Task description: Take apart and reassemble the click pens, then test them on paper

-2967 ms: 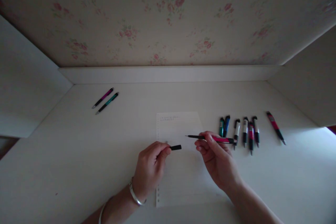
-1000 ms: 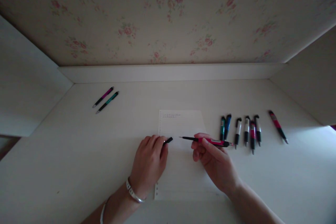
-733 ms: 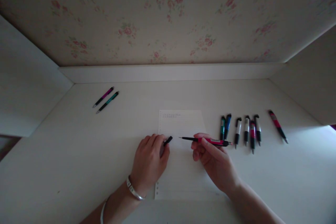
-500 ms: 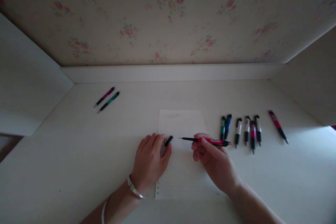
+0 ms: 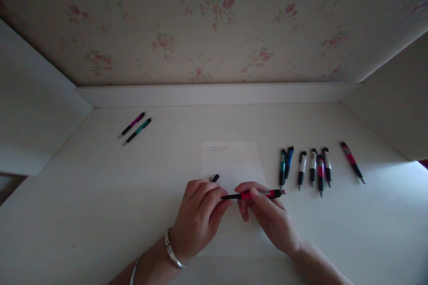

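Note:
My right hand (image 5: 267,216) holds a red and black pen (image 5: 247,195) level above a lined sheet of paper (image 5: 234,160) with faint writing at its top. The pen's dark end points left and meets the fingertips of my left hand (image 5: 200,213). My left fingers are pinched round that end, and its very tip is hidden by them. A small black piece (image 5: 215,178), like a pen part, shows just behind my left fingers, on the paper.
To the right lie a teal pen (image 5: 282,167), a blue pen (image 5: 289,162), several white and red pens (image 5: 313,168) and a separate red pen (image 5: 351,160). Purple (image 5: 132,125) and teal pens lie at the back left. A flowered wall stands behind.
My left hand has moved right and nearer, away from the small black piece, and closed on the pen's tip. My right hand has brought the pen left and nearer.

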Motion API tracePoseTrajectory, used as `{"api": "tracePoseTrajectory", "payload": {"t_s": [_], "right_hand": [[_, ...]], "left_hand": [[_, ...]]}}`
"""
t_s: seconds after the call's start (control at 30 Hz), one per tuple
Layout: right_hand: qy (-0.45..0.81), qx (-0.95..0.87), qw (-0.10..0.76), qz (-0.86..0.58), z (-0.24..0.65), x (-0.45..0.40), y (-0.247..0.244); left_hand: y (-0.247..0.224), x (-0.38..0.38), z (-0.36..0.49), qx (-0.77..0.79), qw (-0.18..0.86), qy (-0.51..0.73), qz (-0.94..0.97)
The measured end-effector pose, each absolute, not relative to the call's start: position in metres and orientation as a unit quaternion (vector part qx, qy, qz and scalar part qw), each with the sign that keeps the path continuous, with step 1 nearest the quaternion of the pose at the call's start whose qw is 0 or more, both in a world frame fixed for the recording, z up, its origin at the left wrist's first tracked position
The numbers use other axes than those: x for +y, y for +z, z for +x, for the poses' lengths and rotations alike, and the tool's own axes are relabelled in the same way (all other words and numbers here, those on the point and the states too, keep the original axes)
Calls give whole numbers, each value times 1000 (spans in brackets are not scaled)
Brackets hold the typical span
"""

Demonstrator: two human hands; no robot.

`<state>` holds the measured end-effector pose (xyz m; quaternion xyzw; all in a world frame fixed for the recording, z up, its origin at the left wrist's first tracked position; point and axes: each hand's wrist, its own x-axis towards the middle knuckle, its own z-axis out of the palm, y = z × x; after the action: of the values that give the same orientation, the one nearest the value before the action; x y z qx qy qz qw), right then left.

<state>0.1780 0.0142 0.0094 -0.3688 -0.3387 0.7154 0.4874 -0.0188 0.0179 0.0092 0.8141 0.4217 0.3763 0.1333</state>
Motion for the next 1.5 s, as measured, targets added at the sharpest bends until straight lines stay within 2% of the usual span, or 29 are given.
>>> {"api": "tracePoseTrajectory", "payload": {"t_s": [0.8,0.9,1.0,1.1,1.23,1.3,1.37,1.5], "right_hand": [[721,-417,428,-351,181,9,12],[670,-465,443,-372,182,9,12],[524,-559,490,-416,183,8,9],[373,-657,480,-447,184,8,7],[274,-773,403,-407,179,9,3],[239,-805,371,-395,177,9,0],[228,-818,352,-393,174,9,-3],[324,-773,373,-398,173,7,-3]], "left_hand": [[11,20,-20,387,200,347,831],[9,20,-21,406,194,372,812],[6,20,-22,459,176,404,771],[5,15,-20,490,266,430,710],[6,3,-9,464,520,420,581],[6,-1,-4,436,611,406,521],[3,-1,-2,423,645,403,493],[-1,3,-2,463,601,399,516]]}}
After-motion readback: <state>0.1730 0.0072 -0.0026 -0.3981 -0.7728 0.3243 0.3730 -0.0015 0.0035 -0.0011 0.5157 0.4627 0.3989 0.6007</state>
